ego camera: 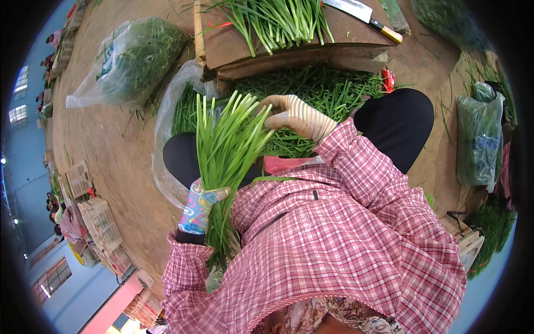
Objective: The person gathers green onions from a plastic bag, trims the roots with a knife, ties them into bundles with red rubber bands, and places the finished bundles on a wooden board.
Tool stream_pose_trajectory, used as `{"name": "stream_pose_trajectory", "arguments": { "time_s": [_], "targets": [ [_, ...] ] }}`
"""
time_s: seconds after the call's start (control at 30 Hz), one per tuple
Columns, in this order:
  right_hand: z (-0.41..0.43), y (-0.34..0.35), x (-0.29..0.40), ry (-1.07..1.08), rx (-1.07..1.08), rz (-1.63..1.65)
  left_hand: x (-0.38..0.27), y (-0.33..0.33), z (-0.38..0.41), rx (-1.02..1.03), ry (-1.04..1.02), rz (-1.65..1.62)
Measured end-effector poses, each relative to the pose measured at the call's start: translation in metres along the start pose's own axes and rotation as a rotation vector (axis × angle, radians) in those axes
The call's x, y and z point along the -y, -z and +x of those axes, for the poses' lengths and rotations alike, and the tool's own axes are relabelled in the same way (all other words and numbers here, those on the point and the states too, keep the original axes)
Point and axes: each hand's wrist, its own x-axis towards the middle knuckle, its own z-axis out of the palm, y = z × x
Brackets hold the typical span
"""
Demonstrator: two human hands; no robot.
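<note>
My left hand [201, 205], in a colourful patterned glove, is closed around a bunch of green garlic chives [227, 146], pale cut ends pointing up and away from me. My right hand [294, 116], in a striped knit glove, is at the upper right of the bunch, fingers bent at the stem ends; whether it pinches a stem I cannot tell. Beyond my hands, more chives [283, 23] lie on a low wooden board [346, 31], beside a cleaver [367, 16] with a wood-and-black handle. Loose green leaves [333, 94] are heaped between my knees, under the board's edge.
A clear plastic bag [162, 158] is spread by my left knee. A filled bag of greens [137, 62] stands on the floor at upper left, another bag [479, 140] at right. Plastic crates [100, 221] line the left, with people farther off. A crate [465, 240] stands at lower right.
</note>
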Motion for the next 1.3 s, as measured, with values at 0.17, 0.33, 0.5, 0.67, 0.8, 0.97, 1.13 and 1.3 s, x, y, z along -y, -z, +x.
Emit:
{"name": "stream_pose_trajectory", "arguments": {
  "time_s": [0.17, 0.33, 0.5, 0.67, 0.8, 0.97, 1.13, 1.3],
  "targets": [
    [0.002, -0.012, 0.01, -0.064, -0.112, -0.143, 0.008, 0.006, 0.01, 0.01, -0.181, 0.232],
    [0.011, -0.007, -0.025, 0.005, -0.309, 0.13, 0.003, 0.0, 0.011, 0.013, -0.191, 0.244],
    [0.016, 0.073, -0.026, 0.028, -0.773, -0.216, 0.005, 0.008, 0.008, -0.015, -0.145, 0.197],
    [0.002, 0.03, -0.01, 0.015, -0.314, -0.326, 0.005, 0.006, 0.01, -0.01, -0.16, 0.175],
    [0.013, 0.029, -0.012, -0.116, -0.43, -0.482, 0.0, 0.004, 0.01, -0.005, -0.163, 0.167],
    [0.002, -0.022, 0.031, 0.751, -0.531, -1.139, -0.004, 0.0, 0.011, -0.015, -0.049, 0.115],
    [0.014, -0.029, 0.016, 0.819, -0.459, -0.975, -0.002, 0.002, 0.015, 0.044, -0.029, 0.117],
    [0.017, 0.041, 0.004, 0.109, -0.947, -0.769, -0.002, 0.004, 0.012, 0.036, -0.02, 0.113]
  ]
}}
